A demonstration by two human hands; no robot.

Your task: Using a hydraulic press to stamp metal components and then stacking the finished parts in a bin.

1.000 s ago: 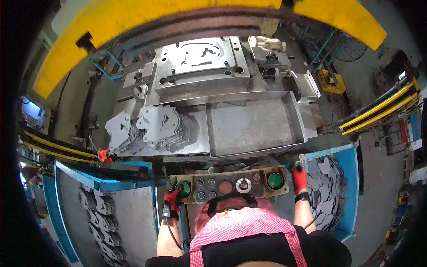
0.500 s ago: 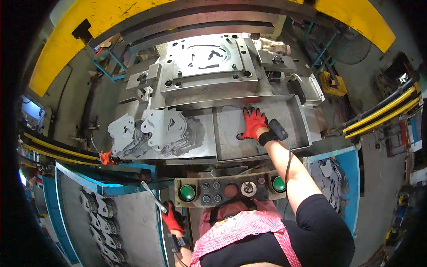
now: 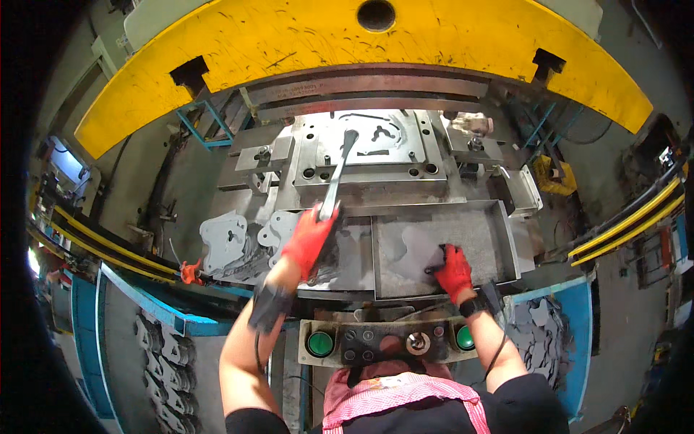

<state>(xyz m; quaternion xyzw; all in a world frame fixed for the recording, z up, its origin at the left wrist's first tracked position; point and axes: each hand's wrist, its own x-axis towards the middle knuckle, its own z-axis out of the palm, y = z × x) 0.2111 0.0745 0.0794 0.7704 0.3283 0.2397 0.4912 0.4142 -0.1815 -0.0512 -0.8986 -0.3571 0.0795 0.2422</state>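
Note:
In a red glove with dark fingertips, my left hand (image 3: 309, 239) is closed around the lower end of a long silver tool with a dark, flattened head (image 3: 338, 170). That head lies over the top of the metal die (image 3: 369, 184). My right hand (image 3: 455, 273), gloved alike, is over the shallow metal tray (image 3: 512, 249), its thumb apart from the bent fingers. Just left of it a flat grey metal blank (image 3: 416, 249) lies in the tray; whether the fingertips touch it I cannot tell. Stacked cut plates (image 3: 224, 242) stand left of the tray, partly behind my left hand.
Overhead spans the yellow press beam (image 3: 434, 36). A control panel with green buttons (image 3: 320, 343) sits close to my body. Blue-edged bins flank me: rows of plates (image 3: 170, 369) at left, scrap pieces (image 3: 538, 333) at right. Yellow-striped guard bars (image 3: 629, 224) run along both sides.
My left hand has come up from the lower left and carried the tool forward over the die. My right hand has drawn back from the blank toward me. The view has tilted upward.

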